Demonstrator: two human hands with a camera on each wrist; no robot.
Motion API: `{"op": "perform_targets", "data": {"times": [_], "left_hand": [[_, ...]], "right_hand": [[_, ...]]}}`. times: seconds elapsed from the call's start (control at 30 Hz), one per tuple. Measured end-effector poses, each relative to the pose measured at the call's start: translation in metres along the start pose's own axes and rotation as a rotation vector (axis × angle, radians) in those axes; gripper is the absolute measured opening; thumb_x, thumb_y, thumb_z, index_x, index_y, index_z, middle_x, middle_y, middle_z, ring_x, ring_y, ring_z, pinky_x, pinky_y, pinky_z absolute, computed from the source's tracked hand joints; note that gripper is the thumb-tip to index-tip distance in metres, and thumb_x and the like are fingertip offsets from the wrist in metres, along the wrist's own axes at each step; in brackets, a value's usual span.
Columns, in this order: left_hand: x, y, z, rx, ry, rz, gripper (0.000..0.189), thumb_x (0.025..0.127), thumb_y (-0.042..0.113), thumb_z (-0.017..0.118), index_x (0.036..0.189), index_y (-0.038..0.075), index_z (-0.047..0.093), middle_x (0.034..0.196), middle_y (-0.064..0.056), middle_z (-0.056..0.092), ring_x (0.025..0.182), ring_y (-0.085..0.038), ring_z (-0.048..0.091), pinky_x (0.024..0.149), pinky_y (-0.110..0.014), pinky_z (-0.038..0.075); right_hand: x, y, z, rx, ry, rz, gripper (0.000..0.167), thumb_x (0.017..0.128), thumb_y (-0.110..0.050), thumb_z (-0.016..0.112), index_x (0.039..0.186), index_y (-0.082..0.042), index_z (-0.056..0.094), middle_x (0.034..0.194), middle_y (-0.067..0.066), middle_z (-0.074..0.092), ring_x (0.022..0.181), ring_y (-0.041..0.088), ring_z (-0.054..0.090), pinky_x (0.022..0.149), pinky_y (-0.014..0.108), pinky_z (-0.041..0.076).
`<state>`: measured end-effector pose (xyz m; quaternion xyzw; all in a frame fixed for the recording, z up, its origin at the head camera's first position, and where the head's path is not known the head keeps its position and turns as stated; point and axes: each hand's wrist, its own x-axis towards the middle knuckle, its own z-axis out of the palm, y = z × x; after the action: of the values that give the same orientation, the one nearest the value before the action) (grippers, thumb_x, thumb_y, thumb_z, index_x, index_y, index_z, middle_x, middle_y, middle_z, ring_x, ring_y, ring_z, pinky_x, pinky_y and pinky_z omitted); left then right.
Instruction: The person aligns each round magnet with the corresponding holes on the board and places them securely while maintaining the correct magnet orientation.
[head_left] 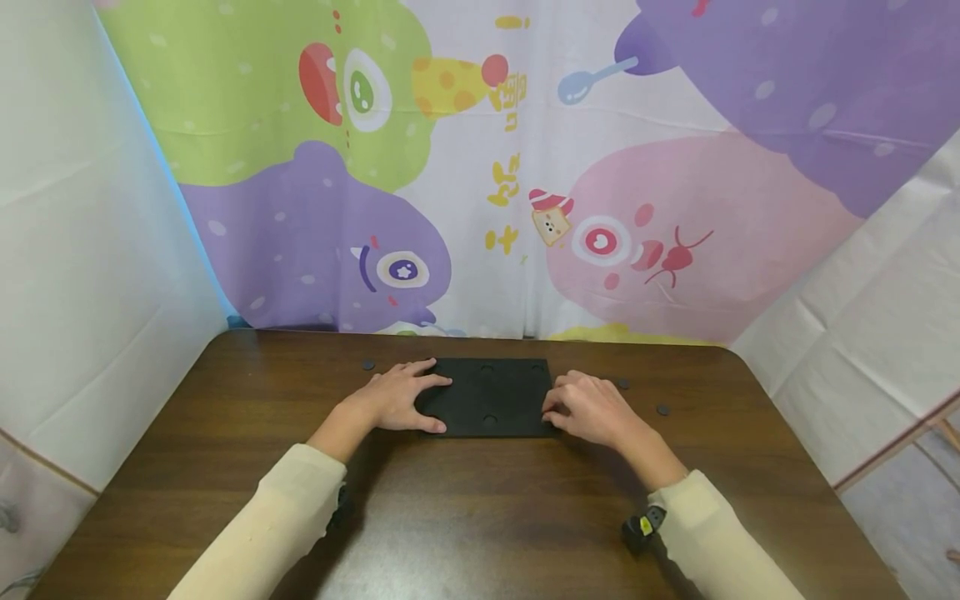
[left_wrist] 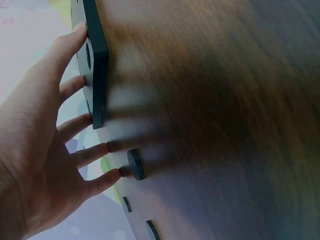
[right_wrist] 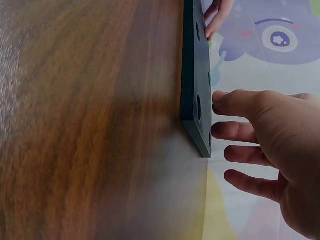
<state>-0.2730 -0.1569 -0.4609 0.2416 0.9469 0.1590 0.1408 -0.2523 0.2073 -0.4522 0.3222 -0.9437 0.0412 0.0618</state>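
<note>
A flat black rectangular board [head_left: 495,393] with several round recesses lies on the wooden table. My left hand [head_left: 393,398] rests on its left end, fingers spread; in the left wrist view the thumb and nearer fingers touch the board [left_wrist: 101,75]. At the right end is my right hand [head_left: 590,407], its fingers bent. The right wrist view has this hand [right_wrist: 287,135] close beside the board [right_wrist: 188,70], thumb and fingers apart and nothing visible between them. A small dark disc [left_wrist: 135,165] stands by the left little finger.
Two small dark discs, one nearer [head_left: 623,383] and one farther out [head_left: 663,409], lie right of the right hand. Another disc [head_left: 368,365] is left of the board. A cartoon-printed curtain [head_left: 487,292] hangs behind the table's back edge.
</note>
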Motion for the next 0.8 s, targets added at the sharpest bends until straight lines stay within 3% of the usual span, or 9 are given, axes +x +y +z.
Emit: {"op": "perform_targets", "data": {"times": [0.8], "left_hand": [[0.001, -0.001, 0.000, 0.016, -0.001, -0.008, 0.087, 0.097, 0.063, 0.080, 0.170, 0.024, 0.052, 0.188, -0.017, 0.029, 0.169, -0.057, 0.033, 0.125, -0.090, 0.031]], "right_hand": [[-0.008, 0.013, 0.004, -0.030, 0.068, 0.028, 0.005, 0.095, -0.024, 0.092, 0.096, -0.021, 0.088, 0.093, -0.005, 0.075, 0.088, 0.016, 0.068, 0.066, 0.031, 0.057]]}}
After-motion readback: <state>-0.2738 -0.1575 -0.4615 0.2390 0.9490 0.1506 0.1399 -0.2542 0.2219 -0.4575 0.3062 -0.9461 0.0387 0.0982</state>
